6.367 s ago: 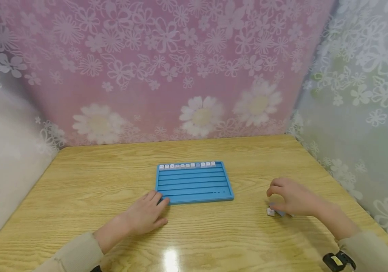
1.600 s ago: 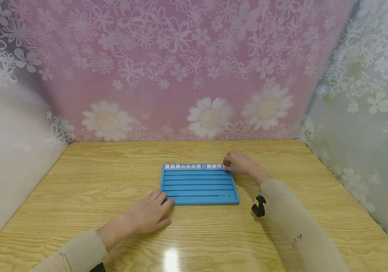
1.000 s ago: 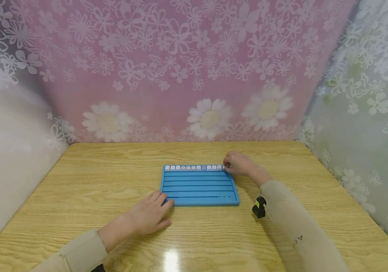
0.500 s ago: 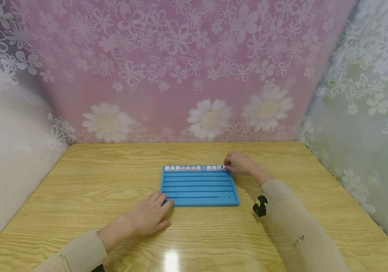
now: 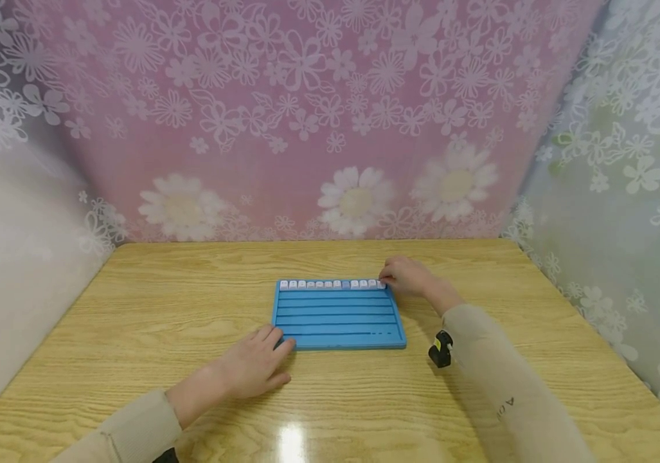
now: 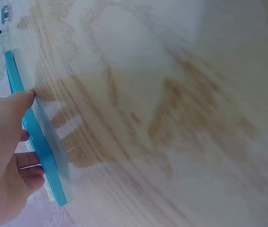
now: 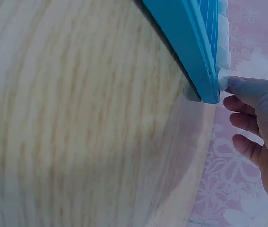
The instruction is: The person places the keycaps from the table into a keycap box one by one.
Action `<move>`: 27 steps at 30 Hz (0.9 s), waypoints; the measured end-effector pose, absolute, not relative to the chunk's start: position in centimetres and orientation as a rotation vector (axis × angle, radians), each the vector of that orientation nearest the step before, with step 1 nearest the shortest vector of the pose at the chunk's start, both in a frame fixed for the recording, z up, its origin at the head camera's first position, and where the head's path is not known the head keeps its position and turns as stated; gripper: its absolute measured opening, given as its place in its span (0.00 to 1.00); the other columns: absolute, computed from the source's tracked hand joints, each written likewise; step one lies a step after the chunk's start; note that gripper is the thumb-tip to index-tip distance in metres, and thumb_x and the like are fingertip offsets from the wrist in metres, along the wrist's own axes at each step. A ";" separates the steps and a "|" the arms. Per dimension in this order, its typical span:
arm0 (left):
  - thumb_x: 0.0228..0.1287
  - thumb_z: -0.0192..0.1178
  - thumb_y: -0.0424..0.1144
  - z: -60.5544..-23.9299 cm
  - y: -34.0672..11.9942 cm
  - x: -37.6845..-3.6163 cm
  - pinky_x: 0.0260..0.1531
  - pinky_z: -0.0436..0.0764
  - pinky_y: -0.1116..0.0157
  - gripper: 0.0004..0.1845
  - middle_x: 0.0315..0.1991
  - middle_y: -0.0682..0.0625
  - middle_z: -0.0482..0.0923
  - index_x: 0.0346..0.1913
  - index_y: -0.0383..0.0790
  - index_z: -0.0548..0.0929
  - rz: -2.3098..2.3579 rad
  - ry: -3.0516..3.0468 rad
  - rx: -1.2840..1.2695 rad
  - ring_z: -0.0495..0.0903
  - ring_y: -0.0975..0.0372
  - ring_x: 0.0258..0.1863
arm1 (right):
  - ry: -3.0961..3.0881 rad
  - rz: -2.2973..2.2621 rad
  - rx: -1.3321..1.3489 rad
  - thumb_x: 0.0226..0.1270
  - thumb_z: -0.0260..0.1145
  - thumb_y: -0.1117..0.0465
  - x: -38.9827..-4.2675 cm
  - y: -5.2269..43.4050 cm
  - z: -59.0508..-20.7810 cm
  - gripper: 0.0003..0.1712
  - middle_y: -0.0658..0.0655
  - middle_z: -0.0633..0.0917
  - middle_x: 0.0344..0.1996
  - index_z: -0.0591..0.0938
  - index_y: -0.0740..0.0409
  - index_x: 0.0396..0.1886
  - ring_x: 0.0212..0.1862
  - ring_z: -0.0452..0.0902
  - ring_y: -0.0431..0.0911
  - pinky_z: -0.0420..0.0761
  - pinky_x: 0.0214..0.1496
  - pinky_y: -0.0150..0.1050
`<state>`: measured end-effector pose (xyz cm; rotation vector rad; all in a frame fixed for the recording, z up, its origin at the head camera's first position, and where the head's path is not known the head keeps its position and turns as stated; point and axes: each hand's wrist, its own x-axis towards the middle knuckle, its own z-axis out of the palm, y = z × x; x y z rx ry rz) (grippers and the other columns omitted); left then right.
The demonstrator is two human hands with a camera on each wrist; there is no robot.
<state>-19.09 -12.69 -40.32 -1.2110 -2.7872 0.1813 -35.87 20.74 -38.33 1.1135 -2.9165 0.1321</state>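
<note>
A blue keycap tray [image 5: 335,316] with ridged rows lies on the table. Along its top row stand several white keycaps [image 5: 310,284] with a bluish keycap [image 5: 346,285] among them. My right hand [image 5: 407,276] is at the tray's top right corner. Between thumb and index finger it pinches a white keycap [image 7: 223,79] at the end of the row. In the right wrist view its other fingers are curled below, holding nothing. My left hand [image 5: 251,363] rests on the tray's lower left corner with relaxed fingers; the left wrist view has its fingers against the tray edge [image 6: 46,149].
The wood-grain table [image 5: 162,289] meets a pink floral backdrop [image 5: 283,128] behind and pale coverings at both sides. A black wrist device [image 5: 439,350] hangs under the right sleeve [image 5: 497,379]. A small pale object [image 6: 5,14] lies farther off.
Earlier, my right hand was over loose keycaps at the table's right. It has since come to the tray's top right corner, where a keycap now ends the row. The left hand stays.
</note>
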 end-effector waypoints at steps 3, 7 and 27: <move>0.66 0.51 0.56 -40.3 -12.7 -19.1 0.49 0.73 0.60 0.29 0.47 0.44 0.68 0.59 0.37 0.68 0.192 -2.783 -1.212 0.67 0.55 0.48 | -2.909 0.138 1.100 0.64 0.62 0.65 -35.9 20.7 -38.4 0.07 0.53 0.79 0.32 0.85 0.59 0.38 0.37 0.75 0.48 0.78 0.40 0.42; 0.66 0.50 0.56 -40.3 -12.7 -19.0 0.49 0.73 0.60 0.29 0.48 0.44 0.68 0.59 0.37 0.68 0.203 -2.784 -1.214 0.67 0.55 0.48 | -2.895 0.121 1.089 0.63 0.62 0.65 -35.9 20.7 -38.5 0.06 0.53 0.80 0.33 0.84 0.59 0.37 0.38 0.75 0.48 0.78 0.41 0.42; 0.66 0.50 0.57 -40.1 -12.7 -19.0 0.50 0.73 0.60 0.30 0.49 0.44 0.68 0.60 0.38 0.68 0.211 -2.811 -1.195 0.67 0.55 0.50 | -2.934 0.031 1.088 0.61 0.66 0.56 -35.7 20.6 -38.6 0.09 0.50 0.77 0.32 0.82 0.55 0.38 0.37 0.73 0.45 0.76 0.38 0.40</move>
